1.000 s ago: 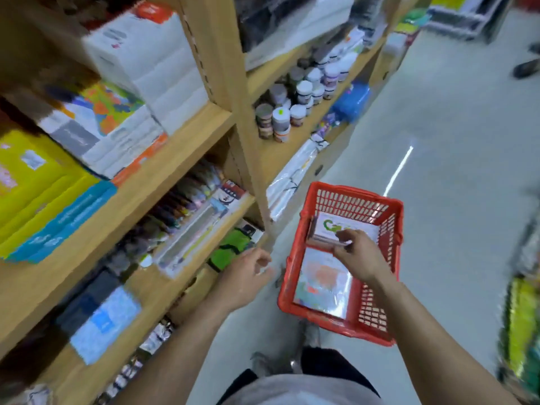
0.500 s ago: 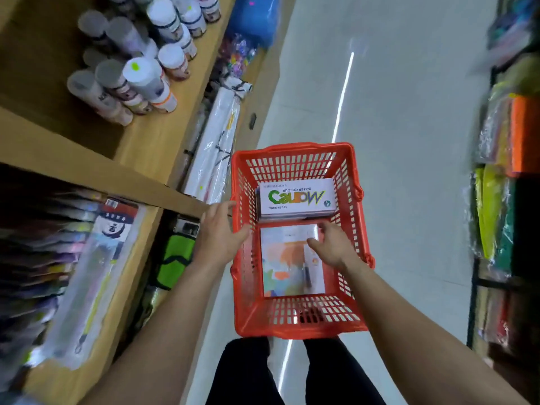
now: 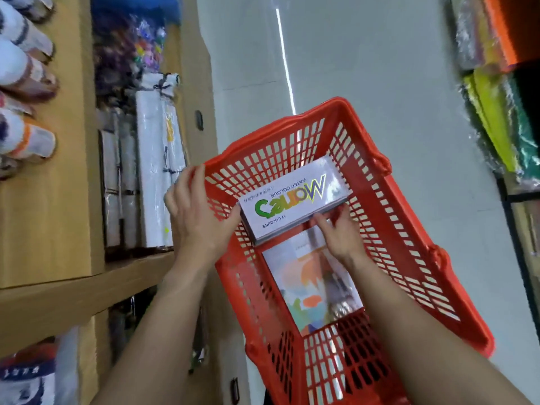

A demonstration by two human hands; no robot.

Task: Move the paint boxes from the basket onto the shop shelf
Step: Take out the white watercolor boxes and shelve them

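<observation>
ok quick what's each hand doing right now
Left hand: on the red basket rim, thumb against the watercolour box.
Right hand: fingers gripping that box's near edge.

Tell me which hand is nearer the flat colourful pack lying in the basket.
Right. The right hand sits directly above the colourful pack, gripping the water colour box; the left hand is at the basket rim.
</observation>
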